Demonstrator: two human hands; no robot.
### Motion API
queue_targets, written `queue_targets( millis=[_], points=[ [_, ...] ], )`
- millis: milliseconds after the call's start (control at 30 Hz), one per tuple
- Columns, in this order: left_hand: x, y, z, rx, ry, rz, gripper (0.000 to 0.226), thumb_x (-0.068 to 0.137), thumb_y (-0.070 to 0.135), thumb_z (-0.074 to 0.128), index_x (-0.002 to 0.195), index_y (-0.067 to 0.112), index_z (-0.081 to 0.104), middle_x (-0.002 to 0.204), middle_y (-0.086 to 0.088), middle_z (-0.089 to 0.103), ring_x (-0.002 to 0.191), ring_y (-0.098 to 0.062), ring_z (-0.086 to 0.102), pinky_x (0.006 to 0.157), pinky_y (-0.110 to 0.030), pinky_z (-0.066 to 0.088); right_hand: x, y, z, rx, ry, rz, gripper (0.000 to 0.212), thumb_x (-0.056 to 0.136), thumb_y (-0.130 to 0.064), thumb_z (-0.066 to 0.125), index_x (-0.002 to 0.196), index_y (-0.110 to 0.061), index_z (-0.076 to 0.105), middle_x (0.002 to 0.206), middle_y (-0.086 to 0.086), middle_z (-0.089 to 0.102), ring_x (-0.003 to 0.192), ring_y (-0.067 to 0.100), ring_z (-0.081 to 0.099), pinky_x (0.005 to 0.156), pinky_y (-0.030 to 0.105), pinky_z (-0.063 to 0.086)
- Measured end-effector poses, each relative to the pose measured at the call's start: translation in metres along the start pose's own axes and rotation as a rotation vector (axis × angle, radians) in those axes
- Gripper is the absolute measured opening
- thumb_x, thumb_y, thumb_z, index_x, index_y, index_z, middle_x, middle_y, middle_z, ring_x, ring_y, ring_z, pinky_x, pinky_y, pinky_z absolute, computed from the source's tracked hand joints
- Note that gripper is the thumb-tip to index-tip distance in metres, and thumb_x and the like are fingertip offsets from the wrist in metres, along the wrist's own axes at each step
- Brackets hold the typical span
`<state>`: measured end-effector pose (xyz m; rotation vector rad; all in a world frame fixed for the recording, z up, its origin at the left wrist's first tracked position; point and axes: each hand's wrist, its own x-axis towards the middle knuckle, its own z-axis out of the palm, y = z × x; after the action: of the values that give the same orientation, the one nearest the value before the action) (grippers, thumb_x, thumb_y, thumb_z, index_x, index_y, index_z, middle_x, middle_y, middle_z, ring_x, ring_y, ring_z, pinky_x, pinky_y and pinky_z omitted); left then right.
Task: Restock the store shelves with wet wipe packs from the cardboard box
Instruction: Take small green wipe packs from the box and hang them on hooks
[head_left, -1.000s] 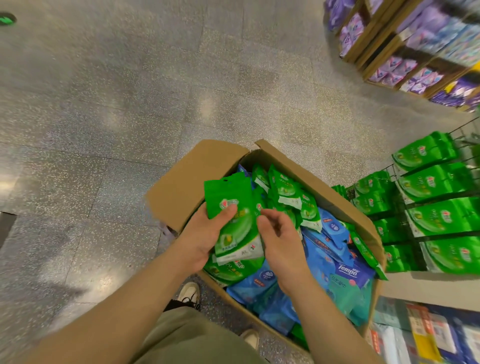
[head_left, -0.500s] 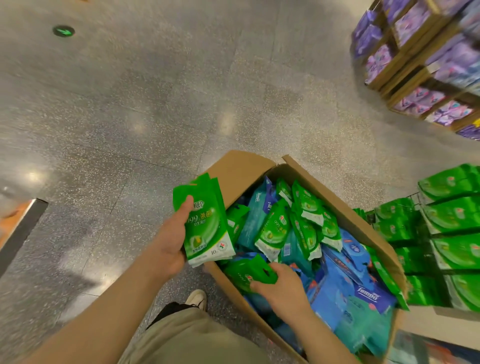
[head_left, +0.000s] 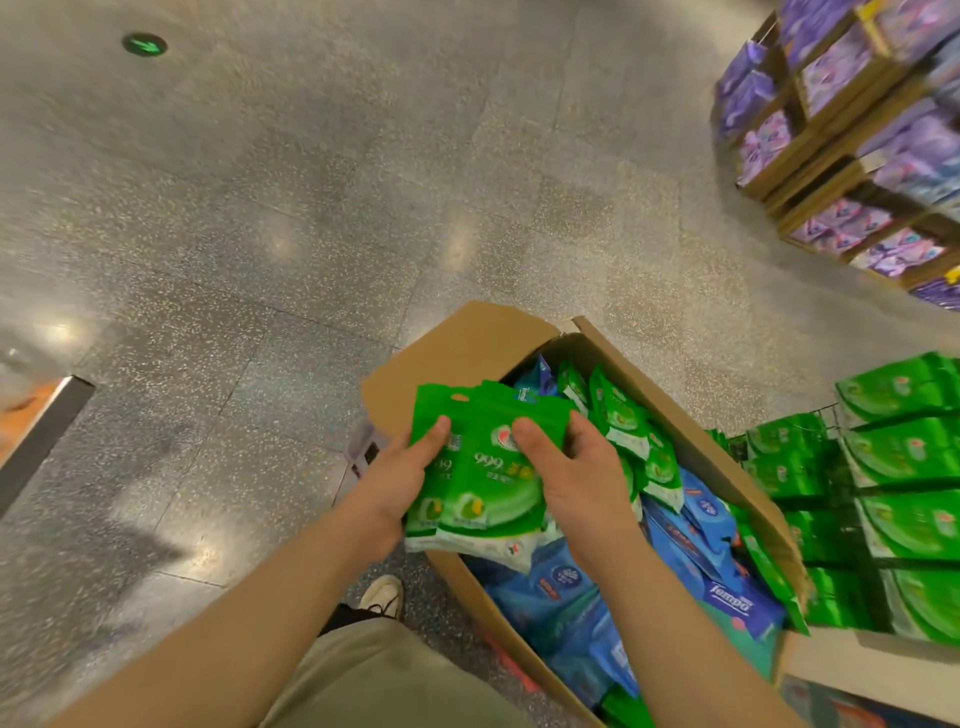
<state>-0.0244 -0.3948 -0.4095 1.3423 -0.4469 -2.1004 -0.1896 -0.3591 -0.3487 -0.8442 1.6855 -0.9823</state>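
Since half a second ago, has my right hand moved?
Yes. The right hand has come up out of the cardboard box, away from the blue packs, toward the box's left wall, and now grips the green packs that the left hand holds.

Both bare forearms reach forward and a little inward, so the hands meet close together out in front of the body. The left hand (head_left: 402, 480) is turned palm inward, its thumb laid flat over the front of a stack of green packs (head_left: 483, 475) and its fingers hidden behind. The right hand (head_left: 576, 475) mirrors it from the other side, thumb pressed on the front, fingers curled round the far edge, knuckles up.
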Motion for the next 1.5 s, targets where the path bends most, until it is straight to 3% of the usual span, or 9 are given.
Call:
queue_targets(
  millis=[100,200,367,533,833,1033,1133,1300,1500],
  points=[
    [-0.007,-0.006,0.006,-0.132,-0.075,-0.039,0.056,0.091,0.056,0.051,0.128,0.016,0.066,0.121,-0.014,0.074,0.109,-0.033,0.072,0.098,-0.049,0.053,0.01,0.004,0.017,-0.285,0.009,-0.12,0.021,0.087,-0.039,0.079,0.095,-0.023,0.068,0.081,-0.005,0.075,0.073,0.013,0.072,0.07,0.038,0.06],
    [-0.011,-0.008,0.0,-0.124,-0.111,-0.047,0.056,0.082,0.041,0.067,0.128,0.009,0.065,0.117,-0.019,0.074,0.1,-0.035,0.074,0.092,-0.049,0.057,0.017,0.012,0.032,-0.424,0.026,-0.169,0.029,0.086,-0.05,0.075,0.099,-0.028,0.062,0.066,-0.008,0.056,0.056,0.003,0.05,0.055,0.025,0.042],
    [-0.011,-0.004,-0.028,-0.169,-0.018,-0.066,0.052,0.078,0.024,0.076,0.124,0.004,0.065,0.111,-0.021,0.075,0.085,-0.031,0.076,0.076,-0.042,0.063,0.035,0.031,0.035,-0.175,0.182,0.186,0.034,0.104,-0.049,0.048,0.1,-0.018,0.061,0.081,0.002,0.067,0.061,0.013,0.063,0.067,0.044,0.054],
    [-0.017,0.007,-0.055,-0.314,0.039,-0.072,0.047,0.075,0.027,0.073,0.116,0.003,0.068,0.102,-0.021,0.076,0.075,-0.03,0.076,0.064,-0.039,0.063,0.044,0.071,0.04,-0.402,0.038,0.37,0.024,0.098,-0.028,0.061,0.084,-0.007,0.063,0.079,0.012,0.068,0.077,0.029,0.075,0.074,0.058,0.059],
    [-0.025,0.013,-0.079,-0.38,0.102,-0.032,0.054,0.075,0.029,0.074,0.122,0.002,0.067,0.109,-0.023,0.075,0.081,-0.032,0.075,0.071,-0.041,0.064,0.077,0.097,0.08,-0.557,0.136,0.391,0.043,0.074,-0.044,0.077,0.072,-0.003,0.063,0.07,0.019,0.07,0.067,0.037,0.072,0.063,0.058,0.058],
    [-0.025,0.012,-0.073,-0.377,0.111,-0.022,0.067,0.073,0.027,0.076,0.133,-0.001,0.061,0.117,-0.025,0.072,0.088,-0.033,0.074,0.078,-0.043,0.063,0.079,0.094,0.086,-0.584,0.141,0.397,0.042,0.079,-0.042,0.077,0.07,-0.002,0.068,0.063,0.011,0.068,0.062,0.029,0.067,0.057,0.034,0.052],
    [-0.025,0.013,-0.07,-0.369,0.097,-0.013,0.067,0.076,0.026,0.076,0.134,-0.002,0.06,0.119,-0.027,0.071,0.09,-0.034,0.073,0.081,-0.045,0.063,0.087,0.094,0.09,-0.565,0.139,0.436,0.032,0.083,-0.03,0.076,0.088,0.0,0.065,0.075,0.008,0.064,0.067,0.025,0.058,0.053,0.03,0.037],
    [-0.024,0.014,-0.066,-0.331,0.099,-0.002,0.059,0.075,0.025,0.076,0.128,0.001,0.064,0.111,-0.023,0.074,0.083,-0.031,0.075,0.074,-0.04,0.064,0.087,0.1,0.098,-0.571,0.156,0.426,0.07,0.084,-0.036,0.075,0.128,0.01,0.046,0.116,0.018,0.064,0.103,0.035,0.066,0.071,0.033,0.045],
    [-0.024,0.009,-0.063,-0.289,0.093,0.007,0.059,0.074,0.025,0.078,0.127,0.003,0.064,0.111,-0.021,0.075,0.086,-0.031,0.075,0.074,-0.04,0.063,0.069,0.082,0.071,-0.509,0.243,0.324,0.036,0.078,-0.036,0.073,0.098,-0.009,0.059,0.084,0.007,0.066,0.074,0.028,0.063,0.063,0.035,0.045]
  ],
)
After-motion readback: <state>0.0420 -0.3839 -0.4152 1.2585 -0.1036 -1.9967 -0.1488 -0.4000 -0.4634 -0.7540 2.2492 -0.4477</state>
